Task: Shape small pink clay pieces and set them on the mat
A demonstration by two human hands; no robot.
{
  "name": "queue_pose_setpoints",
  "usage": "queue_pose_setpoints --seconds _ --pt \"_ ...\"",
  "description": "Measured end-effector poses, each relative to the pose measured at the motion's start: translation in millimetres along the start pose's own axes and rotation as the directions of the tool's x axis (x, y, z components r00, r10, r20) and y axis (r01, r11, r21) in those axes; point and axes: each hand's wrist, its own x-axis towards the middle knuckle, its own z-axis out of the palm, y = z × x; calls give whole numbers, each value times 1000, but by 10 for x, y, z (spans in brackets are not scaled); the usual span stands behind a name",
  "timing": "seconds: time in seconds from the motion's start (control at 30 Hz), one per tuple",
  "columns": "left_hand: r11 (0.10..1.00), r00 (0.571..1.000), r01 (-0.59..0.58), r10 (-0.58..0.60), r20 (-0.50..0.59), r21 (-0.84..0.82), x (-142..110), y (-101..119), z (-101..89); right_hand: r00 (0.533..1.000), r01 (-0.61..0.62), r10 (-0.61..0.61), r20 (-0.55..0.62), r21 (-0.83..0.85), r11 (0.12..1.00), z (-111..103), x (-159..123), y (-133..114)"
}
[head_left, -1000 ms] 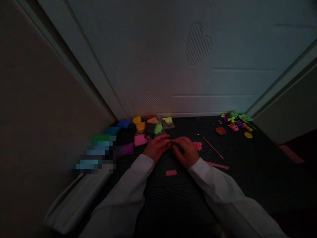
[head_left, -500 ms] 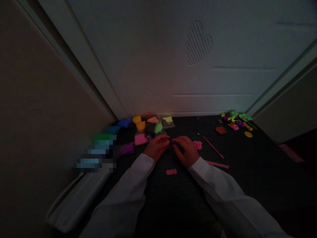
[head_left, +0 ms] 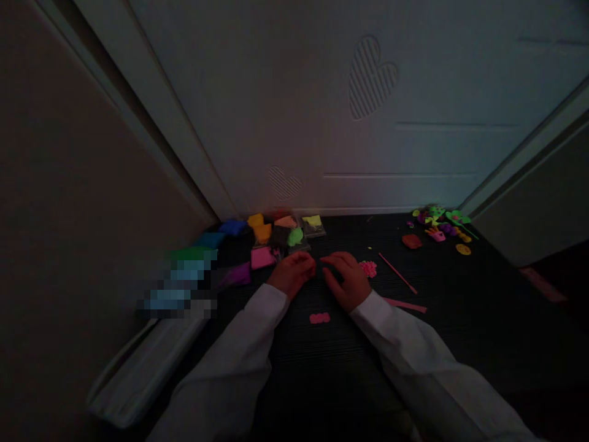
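My left hand [head_left: 294,272] is closed, thumb and fingers pressed together above the dark table; what they hold, if anything, is too dim to make out. Facing it across a small gap, my right hand [head_left: 346,279] is open, with its fingers curved and the thumb apart from them. Just beyond the right hand lies a pink beaded clay piece [head_left: 368,269], partly covered by it. A flat pink strip of joined rounds [head_left: 319,318] rests nearer to me, between my forearms. From beside my right sleeve sticks out a long pink flat strip [head_left: 407,305].
A thin pink stick [head_left: 398,273] lies to the right, near a reddish-brown lump [head_left: 411,241]. Small coloured clay figures [head_left: 437,224] sit at the back right. Bags of coloured clay [head_left: 263,233] line the back left. A pale long case [head_left: 147,368] lies at left.
The fingers of my left hand have curled in more, and the pinkish spot at their tips no longer shows. My right hand keeps nearly the same pose.
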Motion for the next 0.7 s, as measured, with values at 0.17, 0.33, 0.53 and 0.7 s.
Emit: queue_pose_setpoints --seconds 0.17,0.33,0.53,0.7 --pt "1000 1000 14 -15 26 10 -17 -2 3 1000 3 -3 -3 -5 1000 2 -2 4" --pt "999 999 45 -45 -9 8 -10 -1 16 1000 11 -11 -9 -3 1000 11 -3 9" --pt "999 999 49 -49 11 6 -14 -6 25 1000 6 -6 -11 -1 1000 2 0 -6" --pt "999 999 36 -37 32 27 -20 -4 19 1000 10 -10 -12 -1 1000 -1 -2 -11"
